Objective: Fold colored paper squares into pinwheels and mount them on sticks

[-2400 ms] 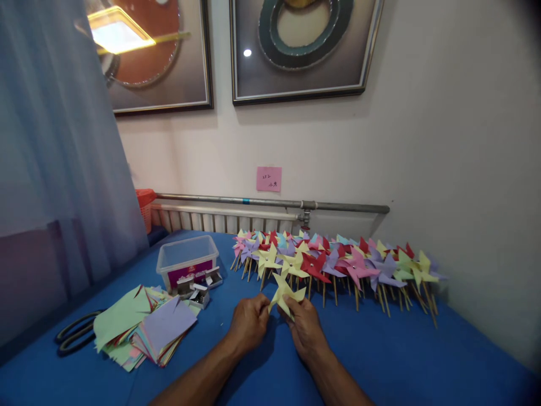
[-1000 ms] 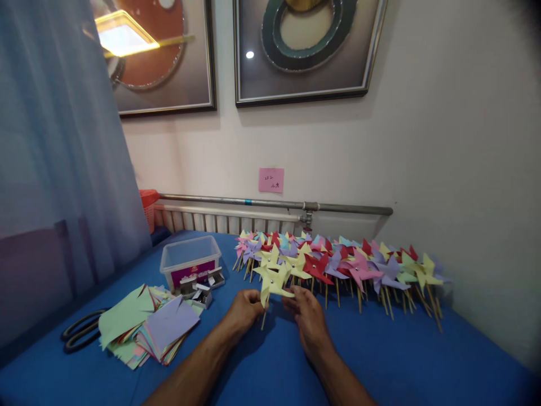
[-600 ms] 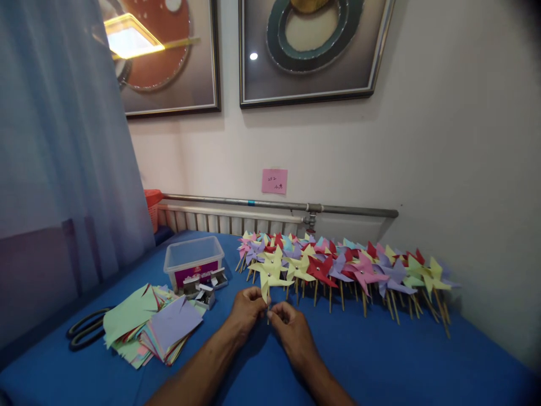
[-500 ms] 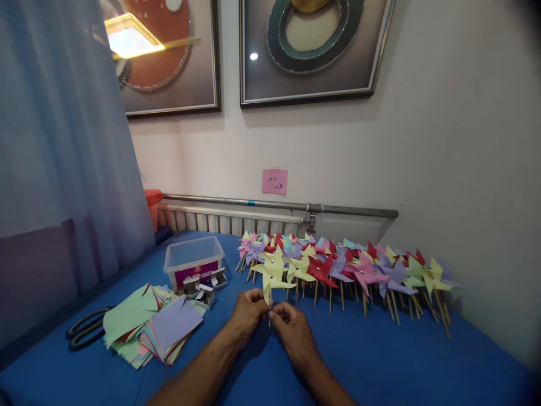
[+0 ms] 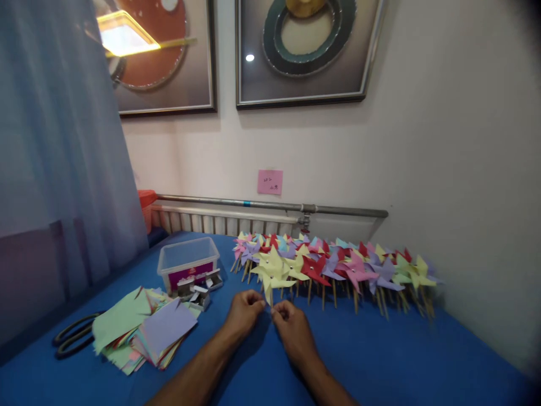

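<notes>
I have the yellow pinwheel (image 5: 274,275) upright between the two hands, raised in front of me with its blades facing the camera. The right hand (image 5: 293,327) pinches its stick (image 5: 272,298) just below the blades, between thumb and finger. The left hand (image 5: 243,313) is drawn narrow just beside it; I cannot tell whether its fingertips touch the stick.

Handling: I rate the pinwheel as light, with thin blades that should crease or tear easily. The stick looks stiff and is the correct place to take hold, close under the blades. I would not squeeze the blades or press on their folded centre (a small dot shows there, probably a pin).

Surroundings: rows of finished pinwheels (image 5: 313,269) stand close behind on the blue counter (image 5: 359,366). In my view the held blades overlap the front row, so I judge the forward path crowded and a snagged blade possible. To the left, well apart from the hands, lies a paper stack (image 5: 167,327), with the handles of the scissors (image 5: 71,341) showing at its far side. Small boxes (image 5: 200,298) sit open in front of a clear plastic tub (image 5: 188,254). Neither obstructs the hands.
</notes>
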Demonstrator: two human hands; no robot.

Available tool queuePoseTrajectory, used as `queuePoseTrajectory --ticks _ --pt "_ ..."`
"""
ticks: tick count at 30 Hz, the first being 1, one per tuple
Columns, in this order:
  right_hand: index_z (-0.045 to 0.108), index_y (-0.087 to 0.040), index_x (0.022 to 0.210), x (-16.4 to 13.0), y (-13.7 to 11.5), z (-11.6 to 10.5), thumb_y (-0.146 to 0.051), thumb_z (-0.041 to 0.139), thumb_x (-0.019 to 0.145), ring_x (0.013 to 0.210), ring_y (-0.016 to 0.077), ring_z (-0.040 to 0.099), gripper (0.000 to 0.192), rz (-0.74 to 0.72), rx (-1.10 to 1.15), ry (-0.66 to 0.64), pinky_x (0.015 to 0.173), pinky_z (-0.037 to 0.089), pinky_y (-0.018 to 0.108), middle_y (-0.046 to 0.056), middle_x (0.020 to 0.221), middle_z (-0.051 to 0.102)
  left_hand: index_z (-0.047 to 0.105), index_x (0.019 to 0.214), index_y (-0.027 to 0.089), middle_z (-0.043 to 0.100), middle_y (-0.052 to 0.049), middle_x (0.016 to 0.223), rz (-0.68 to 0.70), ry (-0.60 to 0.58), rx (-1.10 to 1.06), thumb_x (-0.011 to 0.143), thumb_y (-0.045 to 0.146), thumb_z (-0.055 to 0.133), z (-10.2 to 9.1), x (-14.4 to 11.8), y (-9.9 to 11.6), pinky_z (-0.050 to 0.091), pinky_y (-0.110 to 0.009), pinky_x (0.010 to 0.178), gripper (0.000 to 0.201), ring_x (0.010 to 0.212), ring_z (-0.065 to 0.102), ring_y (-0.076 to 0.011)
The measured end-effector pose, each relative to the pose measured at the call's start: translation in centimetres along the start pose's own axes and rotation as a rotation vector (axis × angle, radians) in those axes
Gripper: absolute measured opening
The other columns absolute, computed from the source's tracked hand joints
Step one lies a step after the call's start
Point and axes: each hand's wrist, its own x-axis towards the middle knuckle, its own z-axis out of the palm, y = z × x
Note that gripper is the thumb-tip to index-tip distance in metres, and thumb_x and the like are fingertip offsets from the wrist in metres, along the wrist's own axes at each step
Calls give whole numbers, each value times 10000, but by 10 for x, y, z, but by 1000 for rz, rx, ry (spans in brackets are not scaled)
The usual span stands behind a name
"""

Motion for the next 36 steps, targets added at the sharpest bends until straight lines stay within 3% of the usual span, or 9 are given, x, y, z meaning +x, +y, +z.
queuePoseTrajectory --ticks 3,6,11,15,19,22,30,36 --pt "630 -235 709 -2 -2 -7 -330 569 827 622 195 619 163 -84 -55 58 586 402 277 6 641 679 643 694 171 634 -7 645 200 -2 379 785 254 588 -4 -3 -5 332 -265 647 135 660 558 -157" --pt "651 -241 720 -5 -2 -30 -324 588 837 660 199 644 157 -97 -110 122 634 427 284 7 689 713 682 783 178 692 -18 729 233 -109 606 857 245 550 -4 -8 -7 318 -258 665 164 719 604 -163" --pt "683 -223 781 -10 22 -114 -351 556 854 688 216 652 194 -89 -186 271 654 429 294 40 746 736 696 843 184 723 -23 797 211 -209 739 887 220 528 2 -17 -4 309 -248 665 177 766 635 -165" --pt "690 -221 801 -8 56 -189 -353 536 865 700 225 678 212 49 -393 473 663 432 295 58 757 752 698 848 199 735 -17 831 205 -219 793 885 214 534 4 -18 -3 306 -250 672 169 794 643 -168" --pt "681 -201 797 -5 78 -230 -308 513 873 730 252 682 214 126 -457 555 668 412 313 100 779 752 697 849 208 744 -13 858 206 -219 817 891 208 527 4 -18 -3 315 -249 689 176 823 651 -168" --pt "682 -196 802 1 86 -234 -301 506 891 740 252 686 223 150 -477 564 660 407 308 111 785 755 698 860 213 744 -8 862 192 -222 824 898 218 525 5 -18 -3 320 -244 690 178 831 654 -168" --pt "692 -215 853 20 91 -209 -322 506 912 745 226 693 222 103 -482 504 662 413 290 75 801 759 685 847 203 729 -12 839 184 -222 846 908 210 506 6 -18 -4 322 -242 686 188 800 645 -164" --pt "706 -220 860 22 95 -206 -327 507 915 754 223 709 233 100 -478 462 661 426 284 69 807 769 684 858 209 730 -10 860 179 -237 846 911 209 502 6 -17 -5 329 -242 707 189 819 641 -164"
